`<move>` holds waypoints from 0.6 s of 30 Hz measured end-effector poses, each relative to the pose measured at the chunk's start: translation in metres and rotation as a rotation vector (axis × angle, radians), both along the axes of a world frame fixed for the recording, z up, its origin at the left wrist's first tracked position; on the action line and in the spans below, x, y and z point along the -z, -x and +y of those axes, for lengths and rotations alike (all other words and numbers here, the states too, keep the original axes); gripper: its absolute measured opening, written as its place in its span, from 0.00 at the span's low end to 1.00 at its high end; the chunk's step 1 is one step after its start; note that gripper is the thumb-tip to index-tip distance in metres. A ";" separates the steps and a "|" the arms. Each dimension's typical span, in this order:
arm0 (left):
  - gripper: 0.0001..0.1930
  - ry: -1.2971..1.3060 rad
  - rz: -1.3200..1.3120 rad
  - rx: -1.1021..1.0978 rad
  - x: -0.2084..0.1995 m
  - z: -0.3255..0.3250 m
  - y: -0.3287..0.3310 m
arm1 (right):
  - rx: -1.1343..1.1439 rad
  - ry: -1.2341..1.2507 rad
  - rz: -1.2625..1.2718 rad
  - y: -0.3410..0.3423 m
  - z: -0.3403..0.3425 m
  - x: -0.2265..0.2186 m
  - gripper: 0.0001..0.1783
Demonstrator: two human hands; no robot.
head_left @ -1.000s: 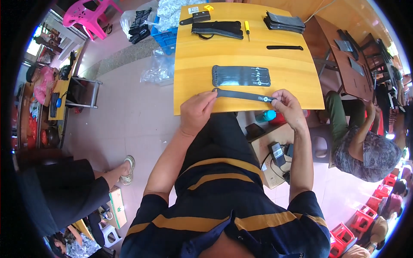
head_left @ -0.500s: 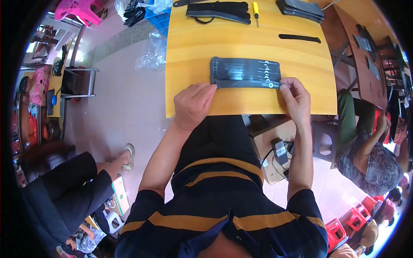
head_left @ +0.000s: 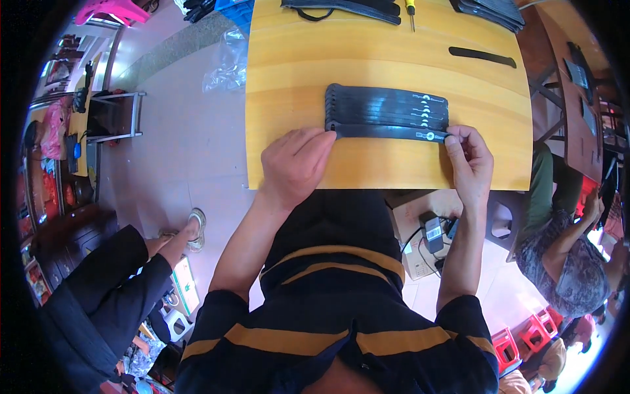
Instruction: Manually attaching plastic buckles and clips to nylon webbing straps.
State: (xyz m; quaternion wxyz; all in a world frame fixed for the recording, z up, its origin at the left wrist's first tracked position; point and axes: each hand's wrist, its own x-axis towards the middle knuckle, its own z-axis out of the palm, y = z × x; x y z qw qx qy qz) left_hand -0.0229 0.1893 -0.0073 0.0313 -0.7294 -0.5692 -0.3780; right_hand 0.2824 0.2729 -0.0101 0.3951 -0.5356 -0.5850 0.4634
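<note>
Several black straps [head_left: 387,105] lie overlapped in a row on the yellow wooden table [head_left: 295,72], each with a rounded left end and a pale printed mark near its right end. The nearest black strap [head_left: 387,132] runs along the front of this row. My left hand [head_left: 294,163] pinches that strap's left end between thumb and bent fingers. At its other end my right hand [head_left: 471,159] grips the tip with thumb and forefinger. Both hands are closed, and the strap is stretched straight between them.
A single black strap [head_left: 482,56] lies farther right, below a yellow-handled screwdriver [head_left: 411,13]. Bundles of dark straps [head_left: 489,12] sit at the far edge. Clear plastic bags [head_left: 226,65] lie left of the table. Another person [head_left: 567,262] sits at the right.
The view has shifted, so the table looks closer and its far edge is cut off. Both hands keep their hold on the nearest strap, which stays by the row.
</note>
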 end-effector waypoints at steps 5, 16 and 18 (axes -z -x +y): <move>0.09 0.029 -0.006 -0.006 -0.002 -0.001 -0.001 | 0.024 0.001 0.011 0.002 -0.001 -0.001 0.05; 0.10 0.039 -0.031 0.005 0.000 -0.001 -0.001 | 0.037 0.005 -0.002 0.002 -0.003 0.000 0.06; 0.10 0.023 -0.026 0.011 0.000 0.000 -0.001 | 0.034 0.004 0.004 0.003 -0.003 0.000 0.06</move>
